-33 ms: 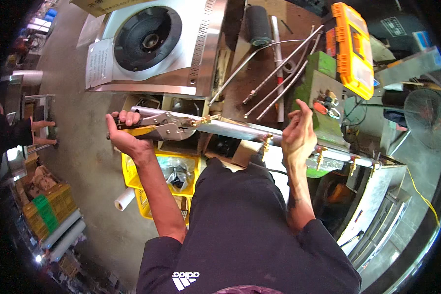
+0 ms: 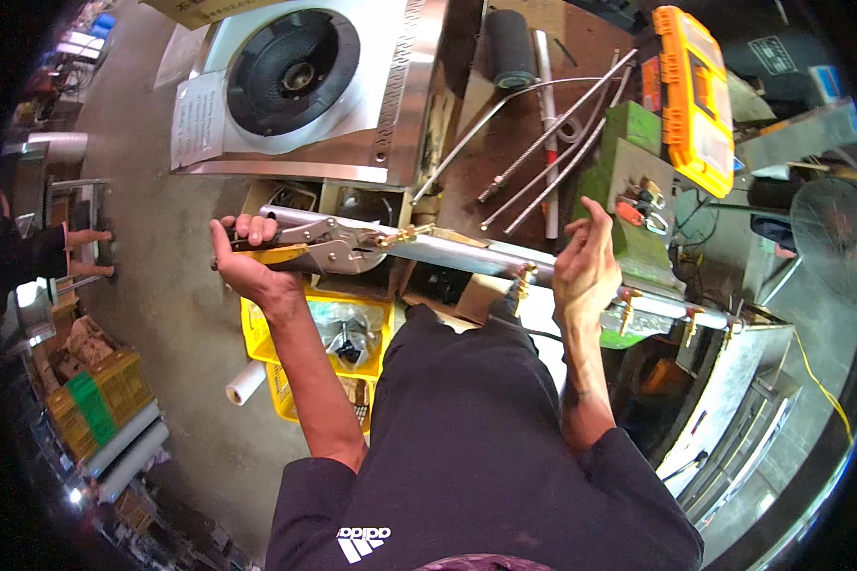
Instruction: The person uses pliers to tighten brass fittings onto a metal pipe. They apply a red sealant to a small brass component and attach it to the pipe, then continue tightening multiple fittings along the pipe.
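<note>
Change since earlier head view: nothing has shifted; both hands, the pliers and the tube sit as they did, the two pictures being of the same instant.
Head view, left hand: the left hand (image 2: 249, 259) is closed around the handles of the locking pliers (image 2: 326, 245), palm up, thumb on top, with a yellow-gripped part showing under the fingers.
Head view, right hand: the right hand (image 2: 586, 262) is wrapped loosely around the metal tube (image 2: 467, 251); the upper fingers curl free above it, so how firm the grip is I cannot tell.
Head view, thing in hand: the tube is a long, shiny steel pipe held level across the person's front, above a yellow crate (image 2: 322, 335) on the floor. Small brass fittings (image 2: 522, 279) stick out along it, and another brass piece sits at the pliers' nose.
Head view, surroundings: a stainless panel with a round black burner (image 2: 293, 68) lies beyond, next to thin metal rods (image 2: 552, 124) on the counter (image 2: 505, 152), an orange case (image 2: 691, 95) and a green machine block (image 2: 628, 190).
Doing it well: I judge that the pliers should stay squeezed square on the brass end fitting while the right hand braces the tube against twisting; keep the tube level and clear of the side fittings.
</note>
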A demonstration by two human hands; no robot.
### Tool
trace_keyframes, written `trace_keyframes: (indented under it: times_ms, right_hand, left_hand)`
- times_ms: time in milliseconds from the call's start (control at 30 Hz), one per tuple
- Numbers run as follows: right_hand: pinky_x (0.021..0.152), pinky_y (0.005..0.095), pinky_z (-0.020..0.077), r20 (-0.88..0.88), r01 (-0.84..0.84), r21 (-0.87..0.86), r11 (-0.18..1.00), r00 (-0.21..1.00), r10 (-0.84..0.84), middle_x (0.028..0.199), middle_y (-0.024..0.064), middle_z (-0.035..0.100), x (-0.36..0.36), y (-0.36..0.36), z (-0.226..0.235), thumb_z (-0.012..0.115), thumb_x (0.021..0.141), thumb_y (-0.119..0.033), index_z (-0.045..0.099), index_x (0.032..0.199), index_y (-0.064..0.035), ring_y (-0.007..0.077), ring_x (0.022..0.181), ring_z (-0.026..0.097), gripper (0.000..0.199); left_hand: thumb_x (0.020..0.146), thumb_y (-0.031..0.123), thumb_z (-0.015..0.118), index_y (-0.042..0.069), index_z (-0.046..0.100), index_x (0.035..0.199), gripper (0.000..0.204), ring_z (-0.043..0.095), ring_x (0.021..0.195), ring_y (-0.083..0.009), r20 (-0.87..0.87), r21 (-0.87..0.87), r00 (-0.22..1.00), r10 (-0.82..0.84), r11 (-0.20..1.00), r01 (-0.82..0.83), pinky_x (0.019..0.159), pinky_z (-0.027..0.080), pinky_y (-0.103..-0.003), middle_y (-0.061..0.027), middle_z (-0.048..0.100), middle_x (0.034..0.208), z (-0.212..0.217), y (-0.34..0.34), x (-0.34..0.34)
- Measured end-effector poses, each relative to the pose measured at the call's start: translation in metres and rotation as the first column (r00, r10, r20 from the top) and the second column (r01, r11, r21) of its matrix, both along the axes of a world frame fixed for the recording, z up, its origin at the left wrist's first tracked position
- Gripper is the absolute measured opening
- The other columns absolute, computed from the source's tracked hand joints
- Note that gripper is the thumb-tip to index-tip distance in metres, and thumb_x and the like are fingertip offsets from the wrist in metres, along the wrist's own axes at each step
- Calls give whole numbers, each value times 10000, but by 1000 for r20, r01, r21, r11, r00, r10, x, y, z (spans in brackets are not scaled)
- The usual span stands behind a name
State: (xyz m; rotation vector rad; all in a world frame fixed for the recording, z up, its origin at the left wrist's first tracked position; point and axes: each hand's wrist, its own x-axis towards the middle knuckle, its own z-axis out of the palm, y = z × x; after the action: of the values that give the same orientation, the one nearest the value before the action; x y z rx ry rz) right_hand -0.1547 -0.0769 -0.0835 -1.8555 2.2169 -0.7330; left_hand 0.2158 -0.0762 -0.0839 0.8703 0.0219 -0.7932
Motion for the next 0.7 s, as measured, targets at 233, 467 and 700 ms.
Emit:
trace_keyframes:
  times_ms: [233,467,700]
  right_hand:
    - [641,503,532,-38,-92,272,958,994,106,802,173,697,-1,-7,18,540,927,-54,543,1367,-165,384,696,686,454]
    - [648,511,519,-63,-157,271,950,982,180,784,188,687,-4,-10,12,560,924,-42,572,1346,-133,387,687,671,432]
    - [649,512,515,-63,-172,220,960,980,190,776,189,684,-5,-6,8,585,913,-35,589,1311,-124,385,691,669,408]
  left_hand:
    - [1081,302,561,102,519,923,258,394,586,-97,-25,-40,999,-30,999,29,540,393,-269,15,411,717,5,-6,1]
    - [1084,295,553,97,548,919,258,392,578,-108,-23,-24,995,-99,995,98,543,383,-283,6,424,723,10,-20,2]
    - [1075,256,565,76,530,940,228,390,587,-110,30,27,979,-203,979,203,558,371,-292,6,400,729,18,-39,6]
